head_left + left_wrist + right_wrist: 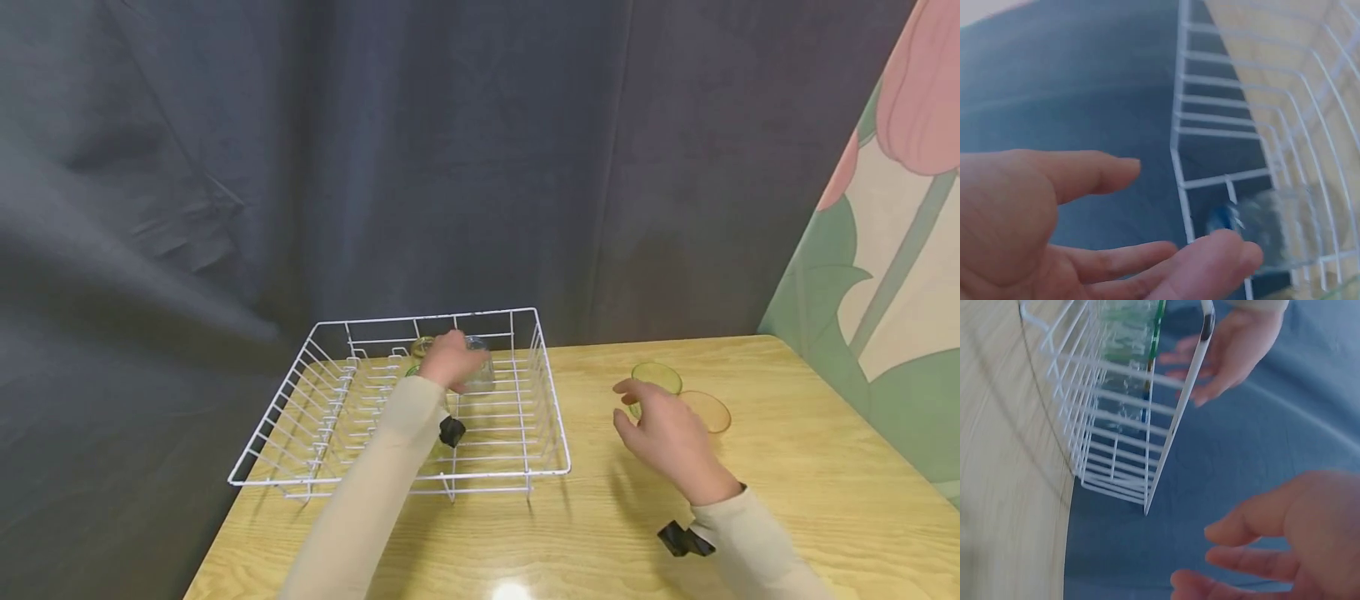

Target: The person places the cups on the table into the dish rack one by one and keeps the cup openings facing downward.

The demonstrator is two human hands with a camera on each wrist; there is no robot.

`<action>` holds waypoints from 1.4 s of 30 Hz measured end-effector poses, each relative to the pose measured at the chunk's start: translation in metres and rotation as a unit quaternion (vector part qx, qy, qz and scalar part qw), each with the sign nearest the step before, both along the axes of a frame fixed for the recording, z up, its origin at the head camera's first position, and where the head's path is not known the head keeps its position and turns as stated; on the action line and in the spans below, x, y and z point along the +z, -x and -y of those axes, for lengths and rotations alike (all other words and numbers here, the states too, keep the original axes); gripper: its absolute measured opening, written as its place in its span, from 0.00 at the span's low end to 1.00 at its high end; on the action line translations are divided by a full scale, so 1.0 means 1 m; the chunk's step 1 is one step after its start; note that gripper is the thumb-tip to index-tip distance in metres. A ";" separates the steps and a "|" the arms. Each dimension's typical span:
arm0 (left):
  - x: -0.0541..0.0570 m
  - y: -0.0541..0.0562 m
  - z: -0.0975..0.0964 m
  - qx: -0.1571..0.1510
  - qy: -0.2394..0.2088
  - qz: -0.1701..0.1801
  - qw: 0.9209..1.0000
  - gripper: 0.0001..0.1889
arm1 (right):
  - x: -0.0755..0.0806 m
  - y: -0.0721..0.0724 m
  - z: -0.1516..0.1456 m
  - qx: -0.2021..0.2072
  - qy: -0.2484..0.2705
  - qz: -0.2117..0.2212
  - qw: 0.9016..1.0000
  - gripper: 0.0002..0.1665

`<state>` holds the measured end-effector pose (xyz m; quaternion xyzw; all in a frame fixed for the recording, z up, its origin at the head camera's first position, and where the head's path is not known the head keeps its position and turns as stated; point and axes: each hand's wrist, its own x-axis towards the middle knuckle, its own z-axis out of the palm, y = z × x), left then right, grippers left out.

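My left hand (450, 361) reaches into the far part of a white wire dish rack (300, 379), beside a clear glass (480, 372) that stands in it. In the left wrist view the left hand (1175, 212) is spread with straight fingers, and the blurred clear glass (1282, 231) lies just beyond one fingertip (1235, 253). My right hand (647, 417) hovers open over the table, just in front of a green cup (657, 377) and an orange cup (711, 411). The right hand (1254, 550) holds nothing.
Another greenish glass (422, 345) sits in the rack behind my left hand. The rack stands on a wooden table (787, 467) near its left edge. A dark curtain (450, 167) hangs behind, and a flowered panel (892, 250) borders the right side.
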<state>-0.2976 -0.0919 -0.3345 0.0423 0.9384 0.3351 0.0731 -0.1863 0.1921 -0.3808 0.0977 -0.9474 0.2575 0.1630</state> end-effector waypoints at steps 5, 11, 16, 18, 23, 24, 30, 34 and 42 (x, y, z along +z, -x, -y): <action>0.001 -0.032 -0.003 -0.052 0.043 -0.021 0.997 0.25 | -0.004 0.004 -0.016 -0.037 -0.015 0.001 0.999 0.19; -0.016 -0.060 -0.005 -0.108 0.068 -0.027 0.991 0.28 | -0.005 0.005 -0.041 -0.101 -0.033 0.034 0.994 0.24; -0.032 -0.077 0.000 -0.132 0.047 -0.028 0.990 0.25 | -0.008 0.011 -0.065 -0.128 -0.035 0.048 0.990 0.28; -0.038 -0.082 0.004 -0.140 0.037 -0.025 0.989 0.23 | -0.010 0.014 -0.074 -0.134 -0.034 0.053 0.989 0.29; -0.049 -0.091 0.010 -0.152 0.009 -0.010 0.988 0.23 | -0.014 0.020 -0.096 -0.149 -0.036 0.081 0.985 0.30; -0.051 -0.092 0.011 -0.153 0.005 -0.007 0.988 0.23 | -0.015 0.022 -0.100 -0.150 -0.037 0.090 0.984 0.31; -0.058 -0.098 0.016 -0.146 -0.008 -0.008 0.989 0.23 | -0.020 0.029 -0.119 -0.139 -0.040 0.157 0.977 0.35; -0.060 -0.100 0.018 -0.145 -0.016 -0.012 0.989 0.23 | -0.024 0.032 -0.127 -0.129 -0.044 0.197 0.971 0.37; -0.060 -0.099 0.021 -0.146 -0.032 -0.018 0.989 0.22 | -0.029 0.036 -0.136 -0.112 -0.071 0.250 0.959 0.31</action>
